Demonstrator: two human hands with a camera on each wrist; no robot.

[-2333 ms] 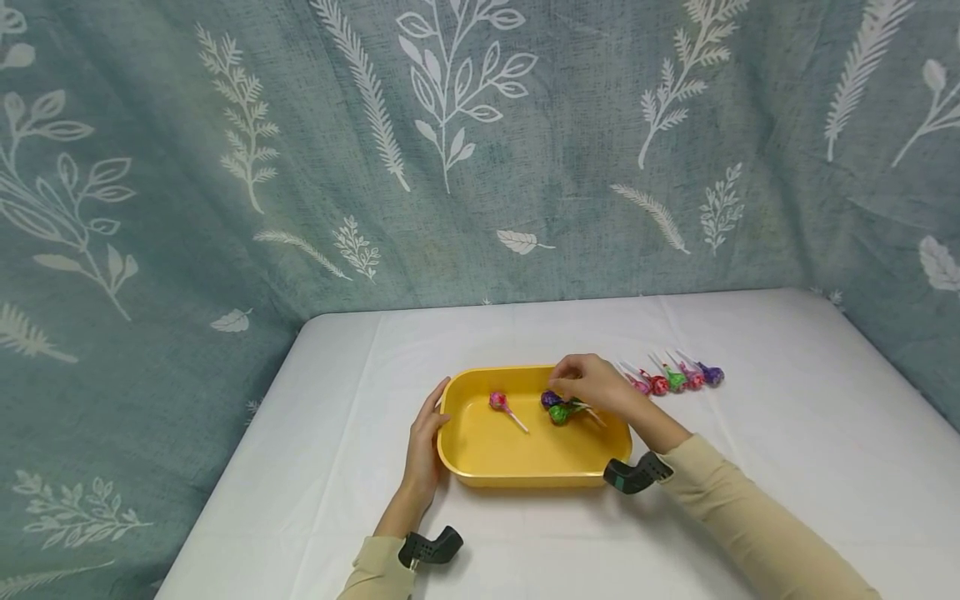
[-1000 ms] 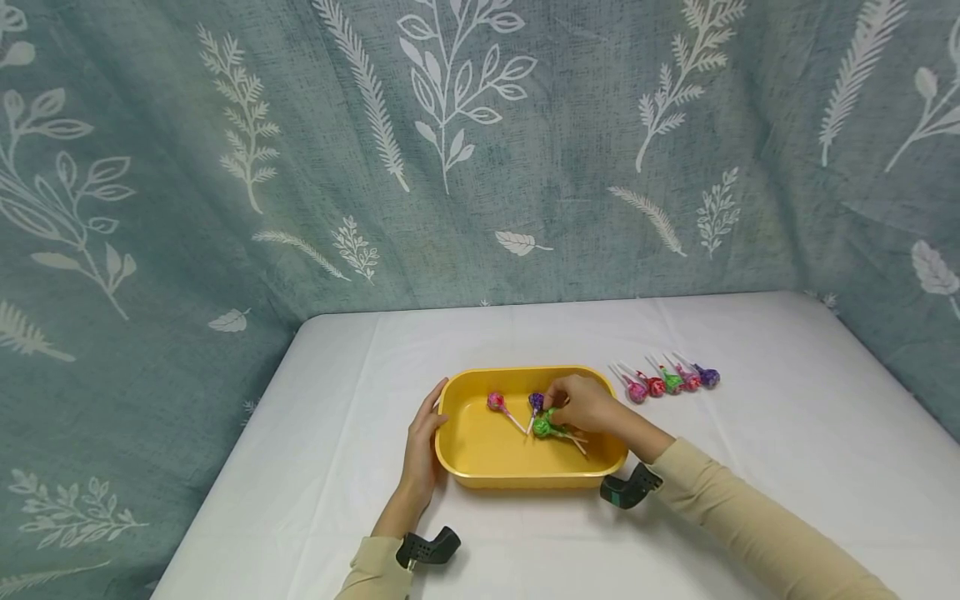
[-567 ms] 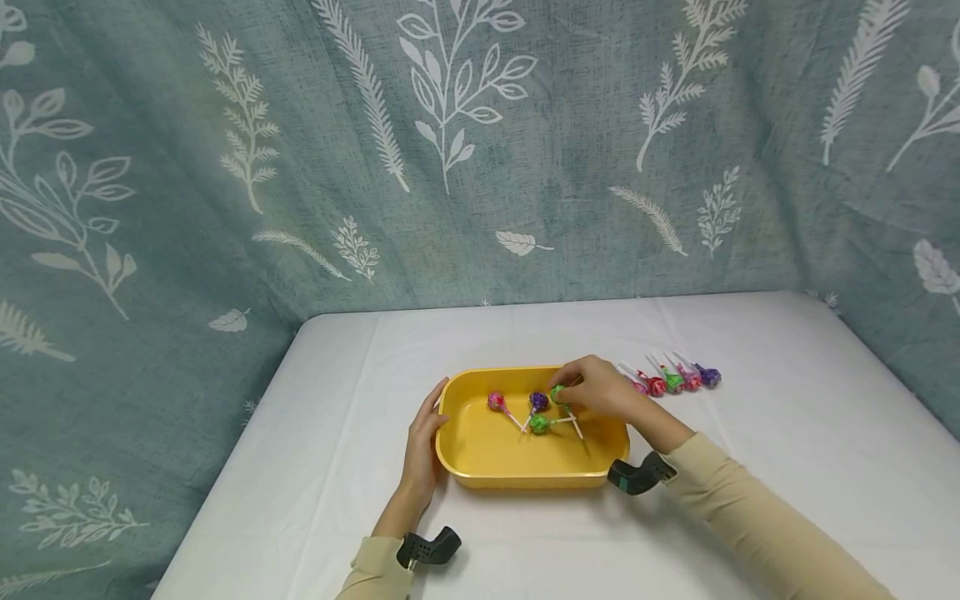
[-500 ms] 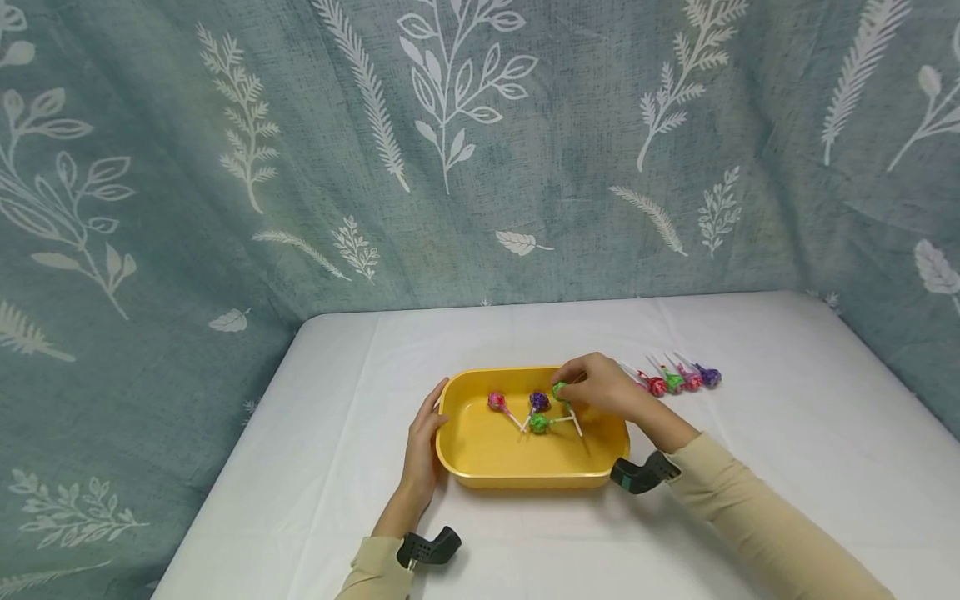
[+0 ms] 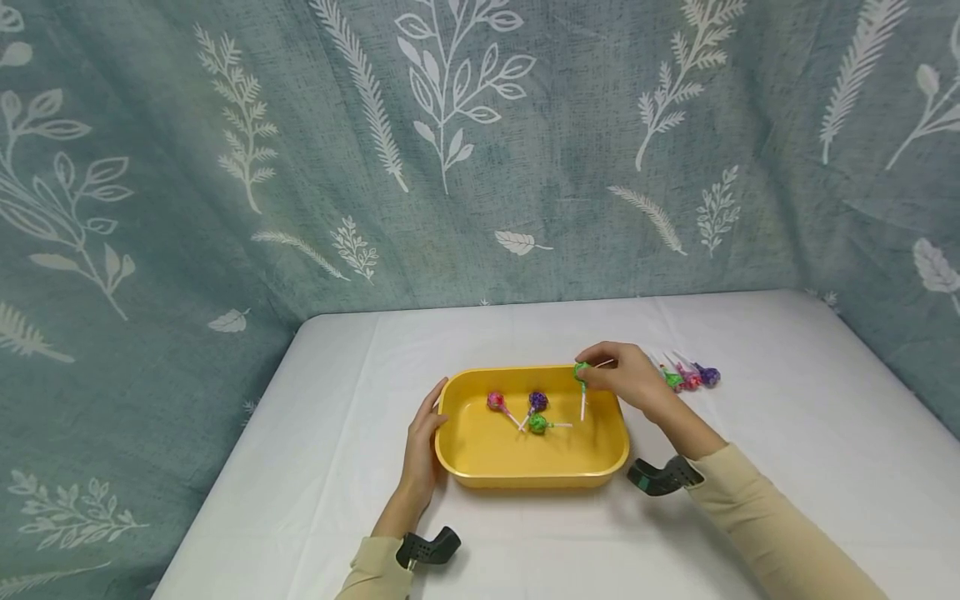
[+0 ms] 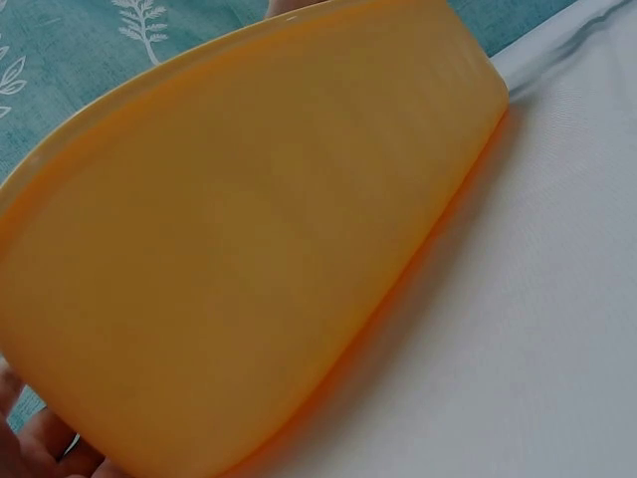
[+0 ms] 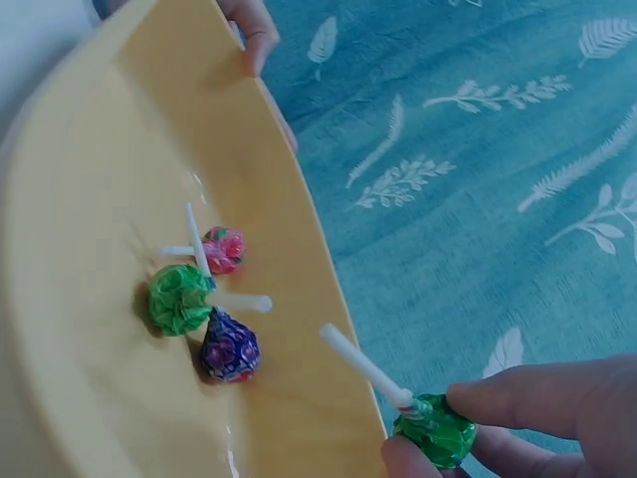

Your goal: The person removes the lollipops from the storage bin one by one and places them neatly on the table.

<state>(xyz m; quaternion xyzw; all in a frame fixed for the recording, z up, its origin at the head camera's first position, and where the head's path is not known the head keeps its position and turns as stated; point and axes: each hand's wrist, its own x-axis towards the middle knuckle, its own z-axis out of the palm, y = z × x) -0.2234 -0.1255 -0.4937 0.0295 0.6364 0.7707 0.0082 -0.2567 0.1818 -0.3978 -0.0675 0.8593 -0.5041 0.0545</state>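
Note:
My right hand (image 5: 622, 372) pinches a green-wrapped lollipop (image 7: 436, 430) by its candy head, with the white stick pointing away. In the head view this lollipop is over the back right rim of the yellow tray (image 5: 480, 454). Inside the tray lie a pink lollipop (image 5: 496, 401), a purple one (image 5: 537, 401) and another green one (image 5: 537, 423), their sticks close together. At the tray's left end my left hand (image 5: 422, 446) grips the wall, thumb at the rim and fingers along the outside.
To the right of the tray, a row of lollipops lies on the white tablecloth (image 5: 772, 433); green (image 5: 672, 380), pink (image 5: 692, 380) and purple (image 5: 708, 377) heads show. My right hand covers part of that row. A patterned teal curtain (image 5: 480, 233) hangs behind the table.
My right hand has picked a green lollipop from the cluster and carried it right and back to the tray's rim. Purple and green lollipops have shifted left inside. My left hand has stayed put.

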